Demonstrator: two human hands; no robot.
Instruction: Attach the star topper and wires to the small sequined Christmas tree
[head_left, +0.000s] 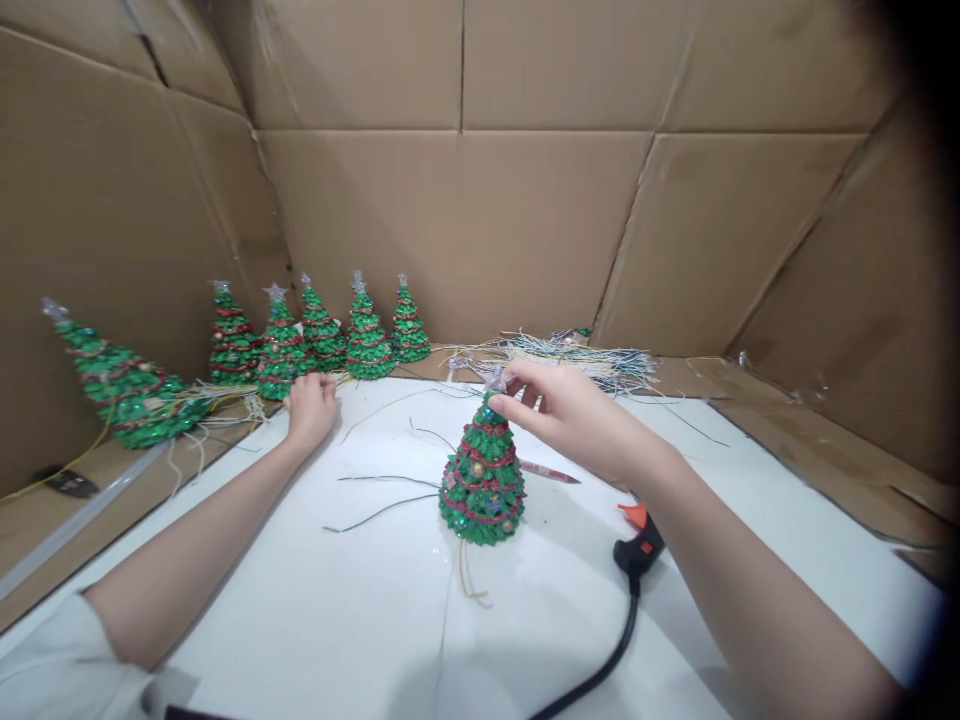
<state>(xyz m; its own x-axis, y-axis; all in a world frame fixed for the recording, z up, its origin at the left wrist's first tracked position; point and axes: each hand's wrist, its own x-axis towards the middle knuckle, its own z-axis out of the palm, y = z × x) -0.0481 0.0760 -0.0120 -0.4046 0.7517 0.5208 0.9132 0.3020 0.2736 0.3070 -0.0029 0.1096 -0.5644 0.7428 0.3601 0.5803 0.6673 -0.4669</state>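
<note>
A small green Christmas tree figurine (484,470) with red garlands and a clear star stands upright on the white table. My right hand (555,400) pinches it near its top, just below and around the star. Dark wires stretch left from the tree, and yellow wire ends (471,585) come out under its base. At the table's far left edge rests my left hand (309,405), its fingers curled close to the row of trees and some loose wires. Whatever those fingers may hold is hidden.
Several similar trees (367,335) stand along the back left, one leaning (135,385). A bundle of thin wires (592,362) lies at the back. Right of the tree are a red pencil-like stick (551,472) and a black corded tool (637,548) with an orange part. Cardboard walls (450,220) enclose the table.
</note>
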